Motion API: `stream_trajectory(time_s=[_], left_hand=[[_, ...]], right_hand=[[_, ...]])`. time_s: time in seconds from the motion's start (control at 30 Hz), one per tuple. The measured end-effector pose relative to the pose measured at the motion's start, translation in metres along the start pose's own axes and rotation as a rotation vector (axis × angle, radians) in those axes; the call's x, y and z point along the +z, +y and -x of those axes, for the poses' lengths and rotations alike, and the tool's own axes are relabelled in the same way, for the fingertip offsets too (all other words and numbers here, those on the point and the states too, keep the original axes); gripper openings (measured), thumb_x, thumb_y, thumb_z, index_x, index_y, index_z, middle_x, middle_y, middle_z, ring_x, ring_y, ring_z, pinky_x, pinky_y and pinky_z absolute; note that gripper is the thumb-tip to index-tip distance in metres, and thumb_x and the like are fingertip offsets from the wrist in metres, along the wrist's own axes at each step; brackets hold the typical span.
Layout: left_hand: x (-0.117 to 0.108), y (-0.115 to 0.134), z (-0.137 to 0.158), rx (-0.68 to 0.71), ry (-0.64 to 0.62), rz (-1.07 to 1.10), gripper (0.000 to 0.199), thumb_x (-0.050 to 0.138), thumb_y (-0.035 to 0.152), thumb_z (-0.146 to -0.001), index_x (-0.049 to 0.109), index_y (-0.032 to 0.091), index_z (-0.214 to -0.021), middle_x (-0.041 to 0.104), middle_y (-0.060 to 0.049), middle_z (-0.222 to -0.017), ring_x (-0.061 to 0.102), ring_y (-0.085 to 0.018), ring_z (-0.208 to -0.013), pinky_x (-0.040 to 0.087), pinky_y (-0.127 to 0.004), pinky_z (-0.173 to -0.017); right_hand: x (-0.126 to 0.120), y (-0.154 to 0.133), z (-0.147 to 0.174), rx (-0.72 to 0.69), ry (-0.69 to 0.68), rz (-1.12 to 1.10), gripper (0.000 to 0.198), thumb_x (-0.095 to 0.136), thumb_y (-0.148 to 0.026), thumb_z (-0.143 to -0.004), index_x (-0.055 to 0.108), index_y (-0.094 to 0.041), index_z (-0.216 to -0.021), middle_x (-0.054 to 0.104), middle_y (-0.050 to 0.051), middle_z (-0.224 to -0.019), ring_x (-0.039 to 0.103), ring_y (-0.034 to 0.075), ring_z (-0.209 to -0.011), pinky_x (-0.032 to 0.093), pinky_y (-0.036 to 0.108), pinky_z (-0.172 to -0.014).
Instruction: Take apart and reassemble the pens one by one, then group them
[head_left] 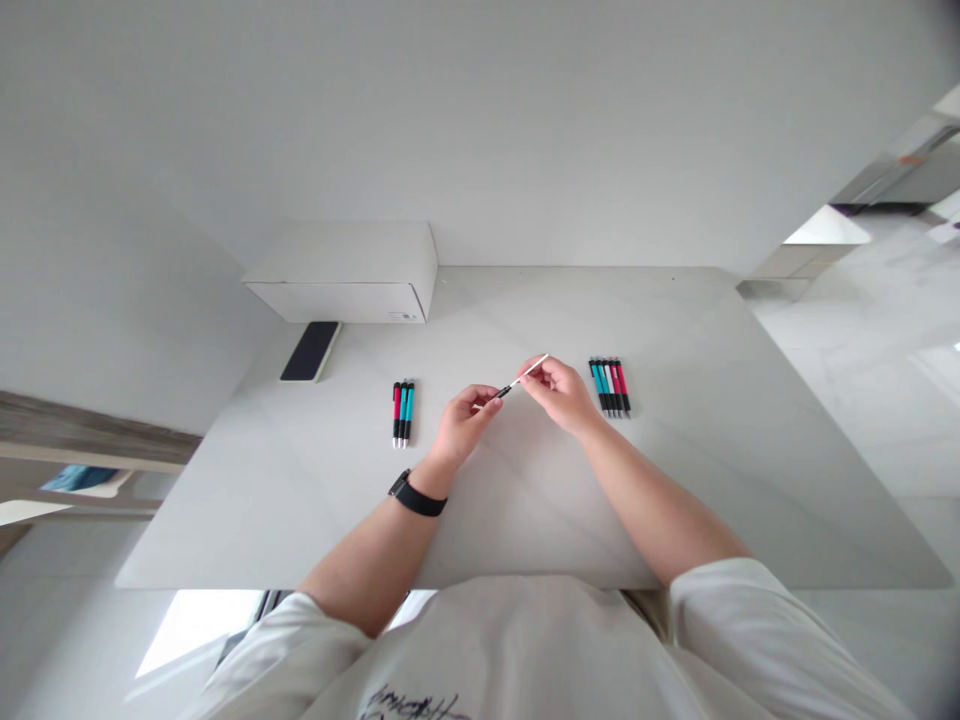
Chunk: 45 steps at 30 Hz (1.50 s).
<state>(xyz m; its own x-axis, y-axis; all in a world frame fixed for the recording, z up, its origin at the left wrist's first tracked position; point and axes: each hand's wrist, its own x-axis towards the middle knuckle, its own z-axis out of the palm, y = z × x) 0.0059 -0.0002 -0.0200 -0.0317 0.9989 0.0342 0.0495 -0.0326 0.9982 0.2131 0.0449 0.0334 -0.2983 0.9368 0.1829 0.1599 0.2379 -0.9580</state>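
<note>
My left hand (pixel 463 420) pinches a slim black pen piece (pixel 503 392), my right hand (pixel 561 394) a thin white rod (pixel 535 366), in line above the white marbled table (pixel 517 520). This pen looks unfinished; 3 red-and-teal pens (pixel 403 412) and a multicoloured row of pens (pixel 610 387) lie either side, apparently whole

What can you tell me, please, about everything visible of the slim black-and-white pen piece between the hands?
The pen piece is slim and straight, with a dark section and a thin white rod extending from it; both look like plastic. It slants over the pale table, the rod's tip farther away and to the right. The left hand grips the dark section; the right hand fingers the rod. Fingers partly hide it.
</note>
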Motion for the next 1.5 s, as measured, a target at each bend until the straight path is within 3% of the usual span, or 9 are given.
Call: stream_trajectory(time_s=[0.3, 0.43, 0.6, 0.8, 0.97, 1.1, 1.23, 1.33, 1.5], left_hand=[[0.001, 0.000, 0.000, -0.021, -0.021, 0.016, 0.033, 0.076, 0.049, -0.089, 0.077, 0.021, -0.104, 0.073, -0.006, -0.095, 0.062, -0.016, -0.077, 0.047, -0.027, -0.068], [0.000, -0.001, 0.000, -0.030, -0.018, 0.020, 0.034, 0.075, 0.051, -0.090, 0.076, 0.021, -0.107, 0.072, -0.006, -0.096, 0.060, -0.015, -0.076, 0.046, -0.026, -0.067], [-0.001, -0.002, 0.000, -0.042, -0.030, -0.004, 0.036, 0.076, 0.051, -0.089, 0.077, 0.021, -0.108, 0.074, -0.006, -0.099, 0.062, -0.015, -0.079, 0.047, -0.025, -0.068], [-0.002, -0.004, 0.000, 0.034, -0.025, -0.100, 0.030, 0.073, 0.046, -0.093, 0.075, 0.022, -0.110, 0.075, -0.007, -0.104, 0.067, -0.018, -0.091, 0.051, -0.027, -0.078], [-0.005, 0.000, 0.000, 0.126, -0.019, -0.219, 0.024, 0.068, 0.043, -0.097, 0.075, 0.023, -0.110, 0.074, -0.007, -0.105, 0.068, -0.018, -0.093, 0.052, -0.029, -0.079], [-0.013, 0.010, 0.000, 0.286, -0.018, -0.404, 0.019, 0.065, 0.036, -0.099, 0.075, 0.024, -0.111, 0.071, -0.007, -0.107, 0.067, -0.019, -0.096, 0.054, -0.033, -0.085], [-0.022, 0.012, -0.003, 0.364, -0.072, -0.606, 0.016, 0.067, 0.031, -0.098, 0.077, 0.026, -0.109, 0.070, -0.008, -0.108, 0.066, -0.023, -0.104, 0.053, -0.038, -0.094], [-0.022, 0.003, -0.004, 0.332, -0.112, -0.748, 0.016, 0.069, 0.028, -0.095, 0.079, 0.028, -0.108, 0.070, -0.007, -0.108, 0.065, -0.024, -0.103, 0.051, -0.040, -0.095], [-0.020, -0.007, -0.003, 0.291, -0.136, -0.935, 0.016, 0.073, 0.029, -0.092, 0.080, 0.033, -0.105, 0.070, -0.005, -0.110, 0.063, -0.027, -0.105, 0.045, -0.045, -0.097]], right_hand=[[0.004, 0.003, 0.001, 0.017, -0.106, 0.060, 0.028, 0.064, -0.047, -0.095, 0.073, -0.024, -0.108, 0.073, 0.004, -0.104, 0.067, 0.018, -0.090, 0.053, 0.028, -0.076], [0.000, 0.002, 0.000, 0.006, -0.058, 0.028, 0.035, 0.066, -0.050, -0.094, 0.069, -0.025, -0.120, 0.070, 0.004, -0.104, 0.066, 0.019, -0.093, 0.054, 0.028, -0.079], [-0.004, 0.001, 0.000, -0.021, 0.050, 0.029, 0.032, 0.061, -0.055, -0.097, 0.067, -0.024, -0.104, 0.068, 0.004, -0.095, 0.064, 0.019, -0.086, 0.051, 0.028, -0.072], [-0.008, -0.002, -0.001, -0.015, 0.026, 0.134, 0.030, 0.064, -0.054, -0.096, 0.068, -0.024, -0.094, 0.071, 0.004, -0.095, 0.065, 0.020, -0.087, 0.051, 0.030, -0.072], [-0.028, -0.008, -0.007, -0.007, 0.007, 0.228, 0.033, 0.062, -0.057, -0.097, 0.071, -0.026, -0.101, 0.073, 0.003, -0.100, 0.068, 0.021, -0.090, 0.054, 0.031, -0.078], [-0.056, -0.002, -0.011, 0.060, 0.074, 0.437, 0.031, 0.056, -0.054, -0.101, 0.069, -0.028, -0.111, 0.075, 0.003, -0.106, 0.068, 0.020, -0.093, 0.052, 0.031, -0.082], [-0.072, 0.016, -0.009, 0.261, -0.069, 0.784, 0.026, 0.065, -0.042, -0.095, 0.066, -0.028, -0.116, 0.077, 0.003, -0.105, 0.069, 0.021, -0.091, 0.048, 0.031, -0.076], [-0.068, 0.029, -0.008, 0.394, -0.175, 0.937, 0.030, 0.068, -0.041, -0.093, 0.065, -0.026, -0.118, 0.078, 0.006, -0.104, 0.070, 0.025, -0.097, 0.046, 0.032, -0.073], [-0.052, 0.036, -0.009, 0.446, -0.264, 1.100, 0.033, 0.072, -0.039, -0.088, 0.066, -0.022, -0.115, 0.076, 0.012, -0.110, 0.071, 0.029, -0.100, 0.047, 0.033, -0.073]])
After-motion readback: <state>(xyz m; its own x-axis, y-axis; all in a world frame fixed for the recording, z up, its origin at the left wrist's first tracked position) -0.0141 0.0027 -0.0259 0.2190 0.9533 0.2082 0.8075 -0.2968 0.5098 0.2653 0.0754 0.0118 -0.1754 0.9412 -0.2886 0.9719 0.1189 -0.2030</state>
